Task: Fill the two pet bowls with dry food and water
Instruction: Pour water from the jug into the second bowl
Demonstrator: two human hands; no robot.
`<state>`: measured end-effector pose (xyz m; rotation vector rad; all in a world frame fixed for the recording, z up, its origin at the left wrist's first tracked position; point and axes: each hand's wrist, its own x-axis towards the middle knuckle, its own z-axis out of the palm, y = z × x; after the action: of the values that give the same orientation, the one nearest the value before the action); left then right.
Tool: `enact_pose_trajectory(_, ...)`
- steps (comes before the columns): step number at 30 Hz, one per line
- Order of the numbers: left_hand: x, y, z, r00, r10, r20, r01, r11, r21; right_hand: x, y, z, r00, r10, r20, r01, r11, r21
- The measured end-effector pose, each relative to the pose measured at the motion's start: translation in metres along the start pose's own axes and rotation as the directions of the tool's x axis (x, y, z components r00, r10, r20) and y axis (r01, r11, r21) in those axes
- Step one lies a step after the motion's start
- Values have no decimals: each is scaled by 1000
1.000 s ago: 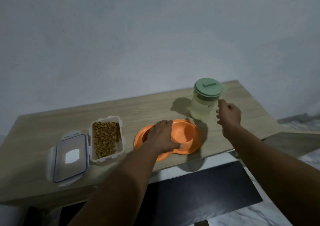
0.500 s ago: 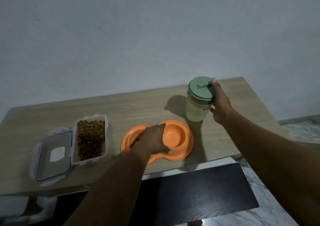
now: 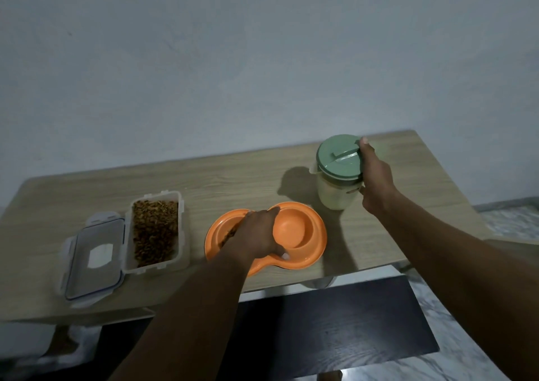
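Table (image 3: 239, 176): your light wood-grain top carries everything here; it stands against a plain grey wall (image 3: 233, 60), with no writing on either.
Right arm: you reach it forward and to the right, forearm stretched over the table's near edge.
Left arm: you bring it in from below, angled up toward the centre of the table.
Food container (image 3: 154, 232): a clear, open rectangular tub filled with brown dry food, left of the bowls; no brand shows.
Container lid (image 3: 93, 259): lies flat just beside the tub on its left, touching or nearly so, with 1 pale patch in the middle; if it is a label, its text is too small to read.
Pet bowls (image 3: 294, 232): 1 orange dish with 2 wells near the table's front edge. The left well holds brown kibble, mostly hidden by your hand; the right well looks bare orange, and you cannot tell if water is in it.
Pitcher (image 3: 335, 191): a clear jug with a green lid (image 3: 339, 159), standing upright behind and right of the dish; no print is legible.
Right hand (image 3: 376, 179): you have it wrapped around the pitcher's right side, thumb up on the lid's rim, gripping it.
Left hand (image 3: 256, 235): palm down on the dish, fingers spread across the ridge between the 2 wells, thumb on the near rim, pressing rather than clasping.
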<state>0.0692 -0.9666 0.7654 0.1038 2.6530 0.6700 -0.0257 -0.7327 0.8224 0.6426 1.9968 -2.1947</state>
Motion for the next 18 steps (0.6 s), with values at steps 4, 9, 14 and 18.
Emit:
enact_pose_trajectory(4,1,-1,1,1000,-7,6,7,1000,-6,-6,3,-6,999,-43,26,44,998,-48)
enact_pose_trajectory(9,-1,1,0,1000,-20,14,20,1000,-4,-14,6,-8,993,-111,28,113,990,-84)
enact_pose_trajectory(14,-2,0,-1,1000,-21,19,21,1000,12,-22,4,-8,985,-166,54,172,975,-142)
enact_pose_trajectory(18,0,-2,1,1000,-14,20,14,1000,-2,-23,7,-7,976,-211,57,218,957,-192)
